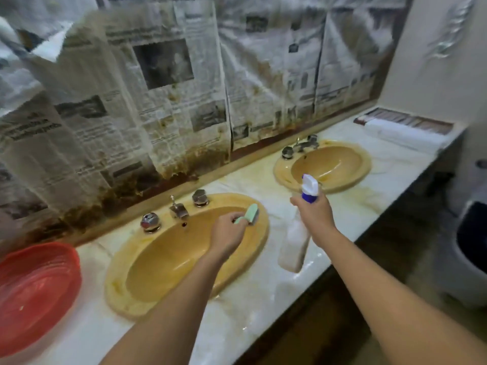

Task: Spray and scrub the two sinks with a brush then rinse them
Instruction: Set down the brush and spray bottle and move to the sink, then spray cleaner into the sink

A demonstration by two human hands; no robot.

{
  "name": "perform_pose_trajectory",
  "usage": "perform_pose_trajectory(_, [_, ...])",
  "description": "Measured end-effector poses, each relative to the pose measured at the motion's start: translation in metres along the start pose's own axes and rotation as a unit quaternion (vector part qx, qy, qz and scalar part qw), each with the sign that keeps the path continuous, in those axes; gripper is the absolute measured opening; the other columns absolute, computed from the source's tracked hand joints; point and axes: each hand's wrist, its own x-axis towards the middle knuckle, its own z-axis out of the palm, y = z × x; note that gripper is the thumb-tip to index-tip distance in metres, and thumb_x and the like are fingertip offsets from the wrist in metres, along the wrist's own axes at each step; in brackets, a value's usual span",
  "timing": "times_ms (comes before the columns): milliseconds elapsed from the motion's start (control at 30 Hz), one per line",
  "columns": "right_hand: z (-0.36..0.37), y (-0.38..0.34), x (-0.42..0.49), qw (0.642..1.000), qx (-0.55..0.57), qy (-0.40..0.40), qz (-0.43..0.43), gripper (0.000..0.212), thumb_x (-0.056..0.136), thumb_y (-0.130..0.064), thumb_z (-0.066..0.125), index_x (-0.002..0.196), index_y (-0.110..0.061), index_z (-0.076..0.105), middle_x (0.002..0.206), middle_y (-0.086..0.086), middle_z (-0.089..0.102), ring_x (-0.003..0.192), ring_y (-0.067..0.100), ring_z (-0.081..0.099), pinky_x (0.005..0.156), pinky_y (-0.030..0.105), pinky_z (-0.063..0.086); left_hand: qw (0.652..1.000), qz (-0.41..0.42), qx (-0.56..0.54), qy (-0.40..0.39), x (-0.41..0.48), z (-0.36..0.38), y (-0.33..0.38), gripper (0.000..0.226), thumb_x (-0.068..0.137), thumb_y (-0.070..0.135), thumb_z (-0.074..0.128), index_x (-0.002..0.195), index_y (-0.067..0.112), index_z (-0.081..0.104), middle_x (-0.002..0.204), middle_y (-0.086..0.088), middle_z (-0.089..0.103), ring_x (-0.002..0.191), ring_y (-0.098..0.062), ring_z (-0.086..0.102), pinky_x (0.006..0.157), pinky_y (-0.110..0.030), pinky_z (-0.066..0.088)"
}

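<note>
Left hand [228,233] grips brush [249,213] over sink [137,299]; right hand [315,213] holds spray bottle [295,243].

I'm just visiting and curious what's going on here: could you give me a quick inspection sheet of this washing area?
Surface: pale marble counter, yellow-brown stains around both basins.
Job's things: near sink and far sink, both yellow; green brush; spray bottle.
Clutter: red basin at left; folded white cloth at far end.
Hands: left hand holds the brush over the near sink; right hand grips the bottle's neck.
Cables: nothing seen.
Surroundings: stained newspaper covers the wall.
</note>
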Motion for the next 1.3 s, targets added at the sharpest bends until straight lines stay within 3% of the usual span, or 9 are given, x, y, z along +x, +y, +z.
perform_pose_trajectory(67, [-0.044,0.010,0.012,1.000,-0.004,0.003,0.004,0.028,0.084,-0.018,0.070,0.106,-0.029,0.056,0.090,0.000,0.060,0.079,0.020,0.056,0.072,0.034,0.046,1.000,-0.010,0.007,-0.003,-0.003,0.042,0.017,0.030,0.093,0.026,0.059,0.118,0.021,0.075,0.116,0.003,0.073,0.100,-0.019,0.064,0.083,-0.034,0.049])
perform_pose_trajectory(167, [-0.099,0.022,0.032,0.999,-0.020,0.014,0.029,0.028,0.084,-0.018,0.069,0.105,-0.029,0.056,0.096,0.003,0.064,0.087,0.025,0.061,0.077,0.036,0.048,0.999,-0.030,0.013,-0.025,-0.005,0.096,0.036,0.033,0.096,0.025,0.053,0.123,0.018,0.072,0.122,-0.002,0.070,0.105,-0.020,0.060,0.082,-0.029,0.042])
perform_pose_trajectory(333, [-0.149,0.039,0.059,0.997,-0.036,0.003,0.070,0.026,0.082,-0.016,0.068,0.104,-0.024,0.057,0.101,0.009,0.067,0.095,0.029,0.063,0.076,0.036,0.048,0.993,-0.090,0.008,-0.076,0.007,0.157,0.042,0.041,0.099,0.024,0.046,0.136,0.016,0.060,0.131,-0.005,0.062,0.112,-0.026,0.058,0.094,-0.036,0.048])
perform_pose_trajectory(633, [-0.156,0.059,0.113,0.992,-0.083,-0.037,0.088,0.031,0.076,-0.008,0.064,0.103,-0.024,0.066,0.097,-0.001,0.064,0.087,0.020,0.059,0.075,0.034,0.046,0.986,-0.109,0.037,-0.122,0.059,0.216,0.025,0.049,0.105,0.036,0.045,0.150,0.018,0.038,0.132,-0.010,0.060,0.109,-0.028,0.062,0.088,-0.036,0.050])
perform_pose_trajectory(900, [-0.132,0.054,0.152,0.987,-0.101,-0.093,0.088,0.035,0.072,0.004,0.057,0.096,-0.019,0.067,0.085,-0.008,0.063,0.078,0.014,0.054,0.067,0.027,0.043,0.981,-0.131,0.038,-0.138,0.095,0.219,0.020,0.066,0.097,0.049,0.058,0.150,0.013,0.042,0.135,-0.011,0.062,0.123,-0.028,0.059,0.105,-0.040,0.048])
perform_pose_trajectory(1033, [-0.115,0.058,0.156,0.977,-0.100,-0.154,0.108,0.037,0.070,0.005,0.055,0.097,-0.016,0.069,0.094,-0.004,0.073,0.083,0.013,0.059,0.067,0.025,0.045,0.991,-0.108,0.072,-0.024,0.082,0.204,0.016,0.067,0.097,0.046,0.060,0.150,0.010,0.042,0.154,-0.009,0.045,0.142,-0.028,0.040,0.114,-0.036,0.032])
perform_pose_trajectory(1133, [-0.096,0.060,0.147,0.972,-0.083,-0.192,0.109,0.029,0.067,0.004,0.056,0.085,-0.016,0.065,0.095,0.005,0.073,0.081,0.017,0.059,0.067,0.026,0.045,0.987,-0.120,0.077,0.074,0.060,0.187,0.011,0.061,0.097,0.046,0.059,0.147,0.013,0.044,0.150,-0.005,0.046,0.140,-0.030,0.037,0.113,-0.040,0.029])
perform_pose_trajectory(1233, [-0.070,0.061,0.133,0.961,-0.073,-0.251,0.093,0.051,0.057,-0.006,0.056,0.104,-0.022,0.069,0.096,0.002,0.071,0.086,0.019,0.061,0.068,0.027,0.047,0.977,-0.146,0.037,0.150,0.023,0.172,0.007,0.049,0.096,0.039,0.060,0.138,0.017,0.049,0.143,0.000,0.049,0.135,-0.026,0.039,0.108,-0.040,0.036])
perform_pose_trajectory(1300, [-0.052,0.063,0.118,0.949,-0.080,-0.292,0.086,0.049,0.058,-0.008,0.055,0.101,-0.025,0.070,0.091,0.000,0.071,0.082,0.018,0.061,0.068,0.028,0.047,0.970,-0.165,0.028,0.175,-0.005,0.164,0.006,0.030,0.095,0.031,0.060,0.123,0.021,0.055,0.132,0.000,0.054,0.123,-0.023,0.050,0.097,-0.038,0.042])
